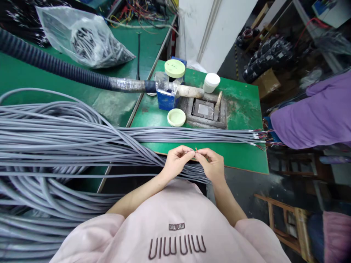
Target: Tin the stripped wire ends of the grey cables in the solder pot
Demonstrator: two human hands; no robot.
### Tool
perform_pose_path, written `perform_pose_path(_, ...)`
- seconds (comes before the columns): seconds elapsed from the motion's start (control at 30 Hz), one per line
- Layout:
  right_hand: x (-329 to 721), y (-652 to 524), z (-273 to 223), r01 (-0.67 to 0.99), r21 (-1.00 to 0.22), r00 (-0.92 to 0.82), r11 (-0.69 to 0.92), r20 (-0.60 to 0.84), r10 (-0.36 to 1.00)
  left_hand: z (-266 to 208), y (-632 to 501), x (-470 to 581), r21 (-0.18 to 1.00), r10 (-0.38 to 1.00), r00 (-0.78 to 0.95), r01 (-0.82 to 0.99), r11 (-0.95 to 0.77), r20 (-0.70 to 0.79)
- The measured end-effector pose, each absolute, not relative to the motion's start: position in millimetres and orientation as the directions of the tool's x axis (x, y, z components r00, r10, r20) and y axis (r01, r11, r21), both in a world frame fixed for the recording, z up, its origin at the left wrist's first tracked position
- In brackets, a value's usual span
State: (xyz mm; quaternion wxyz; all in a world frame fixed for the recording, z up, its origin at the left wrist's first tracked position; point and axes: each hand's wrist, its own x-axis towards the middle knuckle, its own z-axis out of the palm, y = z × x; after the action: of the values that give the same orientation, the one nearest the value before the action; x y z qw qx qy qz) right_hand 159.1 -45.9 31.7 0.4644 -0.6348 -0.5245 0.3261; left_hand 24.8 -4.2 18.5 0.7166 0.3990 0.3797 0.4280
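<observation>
My left hand point(177, 159) and my right hand point(213, 165) meet at the near edge of the green bench, fingertips pinched close together. Thin wires point(196, 149) with reddish tips poke up between the two pinches; the fingers cover most of them. Just beyond my hands, a row of grey cables point(197, 135) runs across the bench, their stripped ends point(257, 136) fanned out at the right. More grey cables point(192, 171) pass below my wrists. A large heap of grey cable point(49, 146) fills the left side.
Behind the cables sits a solder pot point(205, 109) with a scraper point(218, 106) on it. A ribbed hose point(82, 75) ends over a blue box point(167, 100). Around them are a pale green lid point(176, 117) and white tub point(211, 83). A person's purple sleeve point(309, 113) is at right.
</observation>
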Motion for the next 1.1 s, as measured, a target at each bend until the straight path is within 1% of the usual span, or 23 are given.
perform_pose_path(0.13, 156.1, -45.6, 30.3, 0.231, -0.972, 0.297, -0.03, 0.041, 0.954, 13.3, -4.7, 25.5, 0.896, 0.929, 0.309, -0.322, 0.305, -0.206)
perform_pose_path(0.27, 154.5, -45.5, 31.9, 0.149, -0.988, 0.317, 0.036, 0.082, 0.945, 12.5, -4.2, 26.1, 0.891, 0.934, 0.287, -0.334, 0.307, -0.214)
perform_pose_path(0.4, 156.6, -44.3, 32.2, 0.162, -0.985, 0.211, 0.053, 0.087, 0.974, 14.6, -6.0, 26.5, 0.889, 0.939, 0.278, -0.349, 0.296, -0.203)
perform_pose_path(0.57, 159.3, -39.9, 36.0, 0.184, -0.981, 0.2, -0.053, -0.015, 0.98, 13.2, -9.3, 26.2, 0.912, 0.951, 0.259, -0.324, 0.251, -0.17)
perform_pose_path(0.67, 160.9, -38.2, 37.2, 0.206, -0.976, 0.165, -0.075, -0.041, 0.985, 9.4, -10.1, 26.5, 0.927, 0.962, 0.221, -0.301, 0.222, -0.158)
perform_pose_path(0.77, 162.4, -36.9, 35.0, 0.188, -0.977, 0.178, -0.096, -0.062, 0.982, 6.1, -12.6, 29.2, 0.943, 0.972, 0.191, -0.273, 0.188, -0.139)
perform_pose_path(0.83, 164.8, -34.6, 34.9, 0.198, -0.975, 0.194, -0.101, -0.062, 0.979, 5.6, -15.7, 32.0, 0.967, 0.98, 0.191, -0.23, 0.106, -0.062)
perform_pose_path(0.97, 182.8, -20.8, 49.2, 0.313, -0.946, 0.208, -0.079, -0.013, 0.978, 8.6, -16.9, 33.2, 0.975, 0.94, 0.279, -0.157, -0.158, 0.197)
perform_pose_path(1.03, 199.6, -6.7, 63.2, 0.368, -0.927, 0.207, -0.076, 0.002, 0.978, 9.0, -10.3, 28.9, 0.944, 0.895, 0.301, -0.093, -0.317, 0.33)
perform_pose_path(1.1, 219.0, 13.2, 77.1, 0.419, -0.905, 0.201, -0.075, 0.012, 0.98, 5.7, 1.1, 22.1, 0.877, 0.84, 0.301, 0.023, -0.48, 0.451)
